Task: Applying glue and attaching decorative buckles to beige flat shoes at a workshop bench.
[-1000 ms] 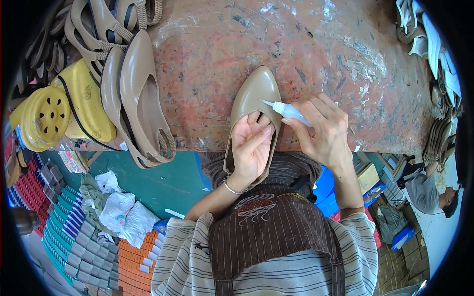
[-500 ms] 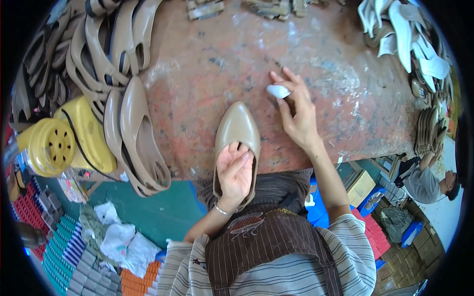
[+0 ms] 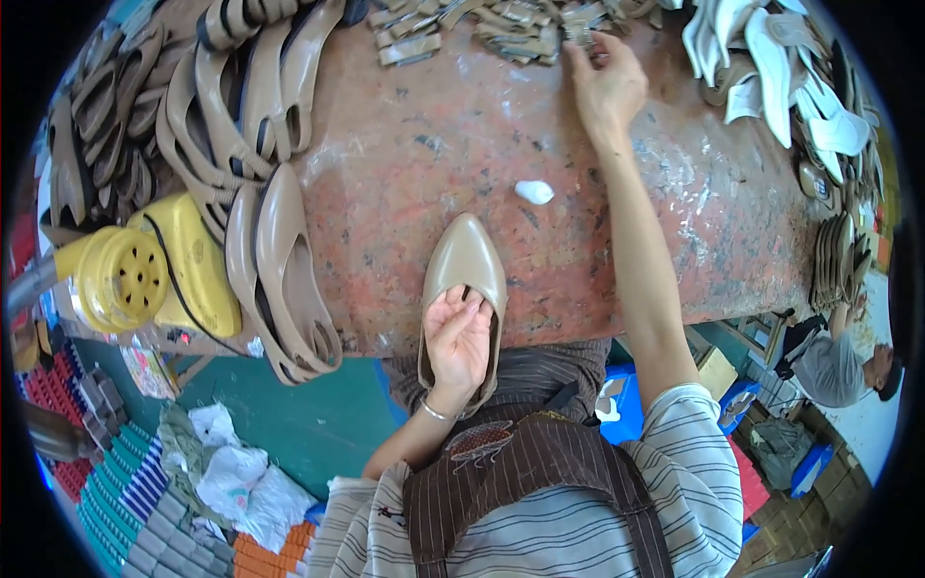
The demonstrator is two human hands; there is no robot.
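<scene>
My left hand [image 3: 457,339] is tucked into the opening of a beige pointed shoe [image 3: 466,249], its fingers curled inside and the thumb folded over. The shoe is held toe-away at the table's near edge. Farther off, my right hand [image 3: 611,91] reaches to the back of the table. Its thumb and fingers pinch at a small beige strip piece [image 3: 579,35] at the edge of a pile; the exact grip is partly hidden. A small white rounded lump [image 3: 535,192] of unclear kind lies on the table beyond the shoe's toe.
Beige shoe uppers [image 3: 279,260] are stacked at left beside a yellow machine [image 3: 125,277]. More beige strip pieces [image 3: 515,34] lie at the back. White shoe-shaped parts [image 3: 771,72] heap at the back right. A person [image 3: 836,361] is far right.
My right hand has let go of the white lump, leaving it on the table, and moved away to the far pile of beige pieces. The left hand stays in the shoe.
</scene>
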